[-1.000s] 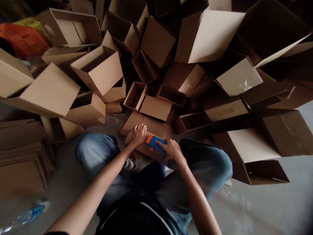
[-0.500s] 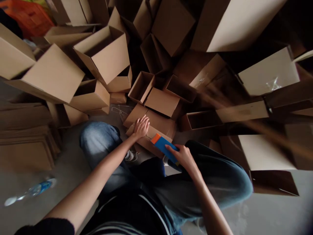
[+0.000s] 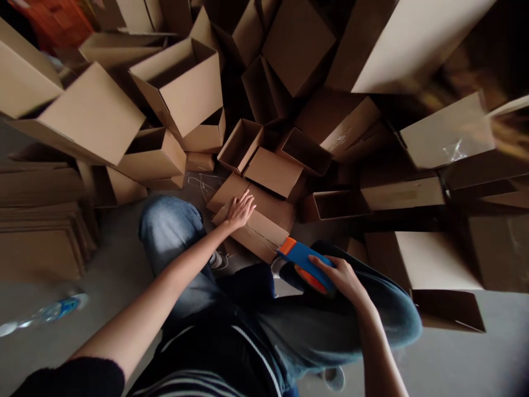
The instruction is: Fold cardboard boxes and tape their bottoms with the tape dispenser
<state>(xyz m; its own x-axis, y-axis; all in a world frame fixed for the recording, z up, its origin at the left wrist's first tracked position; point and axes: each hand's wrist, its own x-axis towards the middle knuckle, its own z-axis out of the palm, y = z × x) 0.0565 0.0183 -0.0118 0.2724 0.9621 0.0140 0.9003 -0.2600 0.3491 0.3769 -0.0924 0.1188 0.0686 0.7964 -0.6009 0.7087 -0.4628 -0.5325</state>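
A brown cardboard box (image 3: pixel 264 234) lies between my bent knees with its long side toward me. My left hand (image 3: pixel 241 210) rests on its top left part, palm down and fingers spread. My right hand (image 3: pixel 345 278) is wrapped round a blue and orange tape dispenser (image 3: pixel 308 260). The dispenser's orange front end is at the box's right corner, and a round orange part shows beneath its body. A thin line, perhaps a tape edge, runs along the box toward the dispenser. Part of the dispenser's back is hidden by my fingers.
Open cardboard boxes (image 3: pixel 188 91) are heaped in front and to the right. Flattened cardboard (image 3: pixel 39 248) is stacked at the left, with a plastic bottle (image 3: pixel 61 310) on the floor below it. An orange container (image 3: pixel 61 22) shows at the top left.
My right hand has moved the tape dispenser right and slightly down, to the box's right corner, and its round orange part now shows. My left hand stays on the box, fingers a little wider.
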